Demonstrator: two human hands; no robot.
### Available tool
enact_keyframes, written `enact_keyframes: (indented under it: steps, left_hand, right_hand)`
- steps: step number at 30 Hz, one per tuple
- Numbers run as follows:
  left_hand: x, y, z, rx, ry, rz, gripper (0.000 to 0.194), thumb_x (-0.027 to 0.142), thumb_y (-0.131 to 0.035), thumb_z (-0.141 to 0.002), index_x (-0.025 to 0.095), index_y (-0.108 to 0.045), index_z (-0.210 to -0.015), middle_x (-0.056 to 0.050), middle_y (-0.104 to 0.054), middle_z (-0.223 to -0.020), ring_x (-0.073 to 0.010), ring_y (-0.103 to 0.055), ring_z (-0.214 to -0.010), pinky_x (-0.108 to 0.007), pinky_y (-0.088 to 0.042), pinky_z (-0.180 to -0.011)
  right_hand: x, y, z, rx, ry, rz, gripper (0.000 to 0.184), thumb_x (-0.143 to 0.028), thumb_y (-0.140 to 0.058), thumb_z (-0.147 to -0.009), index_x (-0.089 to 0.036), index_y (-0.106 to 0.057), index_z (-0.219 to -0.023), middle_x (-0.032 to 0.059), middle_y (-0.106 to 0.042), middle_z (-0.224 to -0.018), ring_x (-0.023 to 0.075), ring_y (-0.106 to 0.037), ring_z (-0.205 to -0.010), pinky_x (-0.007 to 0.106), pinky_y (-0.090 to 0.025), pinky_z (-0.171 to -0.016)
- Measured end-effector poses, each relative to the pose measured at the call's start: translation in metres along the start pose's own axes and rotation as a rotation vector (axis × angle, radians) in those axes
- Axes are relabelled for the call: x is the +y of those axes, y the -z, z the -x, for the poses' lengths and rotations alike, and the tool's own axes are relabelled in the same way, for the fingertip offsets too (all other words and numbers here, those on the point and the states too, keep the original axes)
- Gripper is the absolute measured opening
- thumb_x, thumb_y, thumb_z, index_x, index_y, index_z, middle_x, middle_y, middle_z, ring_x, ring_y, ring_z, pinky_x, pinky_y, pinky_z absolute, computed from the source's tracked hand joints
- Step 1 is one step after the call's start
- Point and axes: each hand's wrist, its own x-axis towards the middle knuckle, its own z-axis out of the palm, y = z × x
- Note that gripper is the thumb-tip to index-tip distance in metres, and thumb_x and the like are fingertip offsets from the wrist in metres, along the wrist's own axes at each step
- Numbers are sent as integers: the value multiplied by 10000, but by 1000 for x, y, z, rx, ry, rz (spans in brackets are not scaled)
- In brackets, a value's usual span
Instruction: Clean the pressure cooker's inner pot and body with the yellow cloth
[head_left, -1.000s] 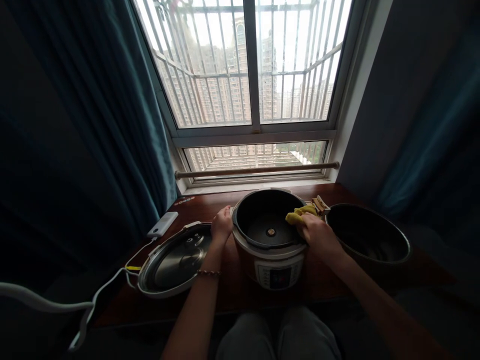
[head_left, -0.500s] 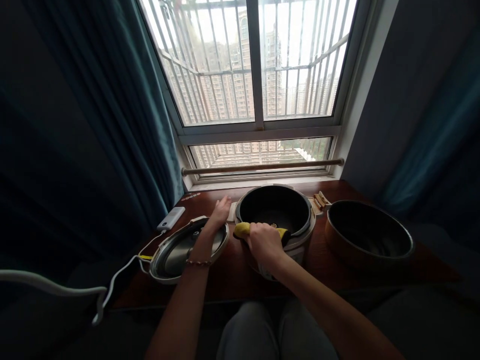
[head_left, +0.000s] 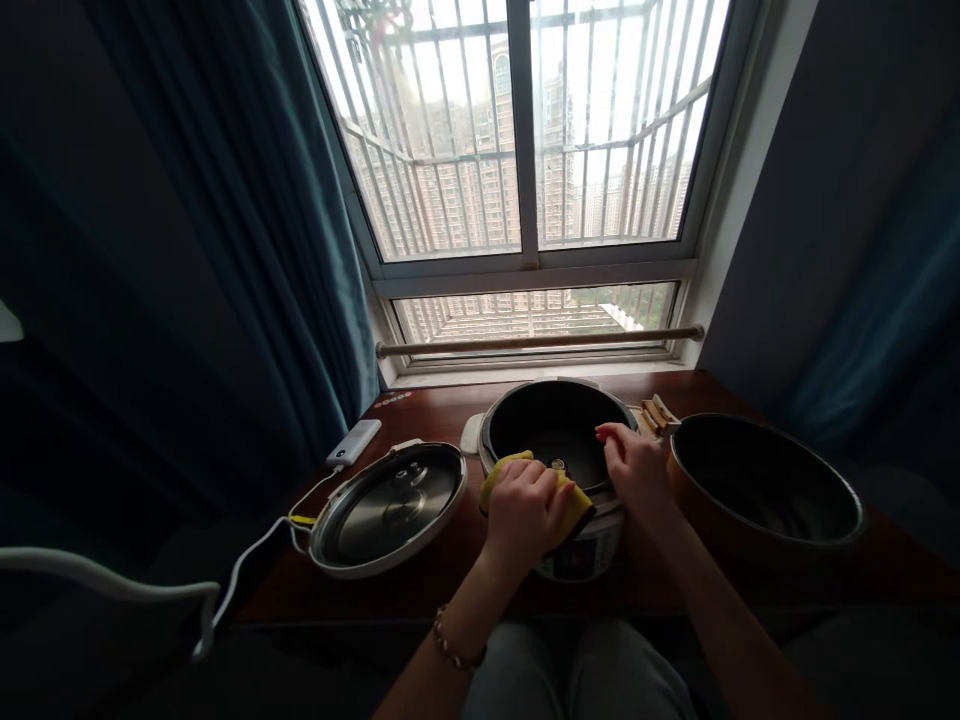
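Note:
An open electric pressure cooker (head_left: 525, 396) stands on a dark wooden sill (head_left: 442, 410) below the window. My left hand (head_left: 525, 505), a bracelet on its wrist, is closed on a yellow cloth (head_left: 498, 470) and presses it on the cooker's front rim. My right hand (head_left: 637, 465) lies on the right rim, its fingers curled over the edge towards the inside. The heating plate shows in the cooker's dark bottom.
The cooker's metal lid (head_left: 390, 505) lies flat to the left, and a dark inner pot (head_left: 765, 480) stands to the right. A white power bank (head_left: 354, 442) with a white cable (head_left: 247, 560) lies at far left. Small wooden pieces (head_left: 658, 412) sit behind the cooker. Teal curtains hang on both sides.
The yellow cloth has gone from my right hand to my left. My left hand left the lid side and came to the front rim, while my right hand moved to the right rim.

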Motion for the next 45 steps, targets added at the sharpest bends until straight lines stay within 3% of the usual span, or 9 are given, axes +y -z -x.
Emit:
enact_keyframes:
  steps: [4,8,13,20,26,30,36,40,45]
  left_hand:
    - [-31,18,0,-50,-95,63,265,437,-459,-839,236,-598,-737,-70,-590,-791,-225,-509,-872,-412,-393,-856]
    - [-69,29,-18,-204,-143,133,321,392,-400,-878,204,-585,-694,-52,-594,-794,-189,-505,-874,-350,-388,-879]
    - [-113,26,-56,-352,-139,174,364,407,-393,-874,194,-609,-673,-46,-591,-778,-175,-514,-886,-301,-386,-894]
    - [-144,14,-101,-392,-53,298,315,419,-500,-809,190,-653,-657,-57,-586,-918,-174,-529,-928,-282,-403,-901]
    - [-152,-10,-137,-349,22,221,279,410,-589,-735,170,-665,-614,-79,-499,-1196,-202,-510,-1039,-296,-373,-957]
    - [-145,-27,-165,-480,-42,223,268,390,-576,-737,174,-666,-606,-44,-595,-1096,-154,-581,-843,-250,-431,-814]
    - [-119,-49,-198,-503,-144,244,203,328,-592,-720,178,-683,-619,-23,-663,-966,-135,-587,-735,-223,-423,-717]
    - [-109,-58,-205,-500,-180,255,183,310,-588,-721,180,-693,-647,-22,-669,-1002,-136,-589,-731,-224,-420,-710]
    - [-126,-51,-189,-433,-140,253,214,321,-564,-739,179,-681,-630,-34,-651,-1070,-155,-599,-807,-244,-421,-777]
  right_hand:
    - [12,-2,10,-111,144,38,242,-188,-399,-817,-191,-632,-880,21,-656,-821,150,-605,-758,265,-430,-704]
    - [16,-12,18,-49,211,111,224,-164,-408,-819,-190,-626,-862,17,-642,-839,142,-590,-768,245,-393,-693]
    - [16,-21,21,32,253,228,206,-155,-417,-812,-185,-620,-828,14,-617,-776,143,-567,-733,243,-354,-660]
    - [17,-23,23,64,303,222,202,-125,-411,-803,-178,-606,-814,20,-597,-760,142,-548,-741,240,-344,-677]
    - [18,-24,23,75,316,214,195,-118,-410,-801,-182,-590,-762,22,-574,-733,143,-532,-724,247,-338,-666]
    - [19,-25,23,75,324,202,189,-113,-412,-787,-186,-577,-731,20,-557,-706,143,-520,-713,249,-332,-659]
    - [22,-26,22,87,332,157,187,-117,-408,-781,-187,-573,-728,20,-547,-691,143,-514,-699,252,-334,-655]
    - [22,-26,21,80,342,149,193,-114,-406,-778,-187,-577,-725,20,-545,-685,142,-514,-693,252,-342,-655]
    - [23,-25,21,94,352,149,196,-110,-411,-776,-187,-585,-726,18,-558,-697,141,-523,-701,249,-353,-658]
